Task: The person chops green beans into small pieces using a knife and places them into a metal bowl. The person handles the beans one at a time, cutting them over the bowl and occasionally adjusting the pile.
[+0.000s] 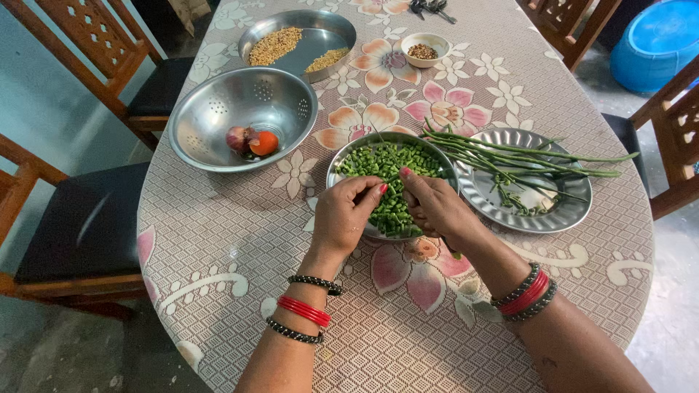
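My left hand (348, 215) and my right hand (435, 207) are both curled over the near edge of a steel bowl (342, 166) filled with chopped green bean pieces (389, 164). The fingertips of the two hands nearly meet above the pieces, pinching something small and green that I can barely see. A steel plate (568, 211) to the right carries a bundle of long green beans (517, 156) lying across it, their tips reaching over the bowl's rim. Both wrists wear red and black bangles.
A steel colander (218, 109) with an onion and a tomato (263, 143) sits at the left. Behind it a steel tray (320, 33) holds grains, next to a small white bowl (426, 47). Wooden chairs ring the flowered tablecloth; a blue tub (655, 44) stands far right.
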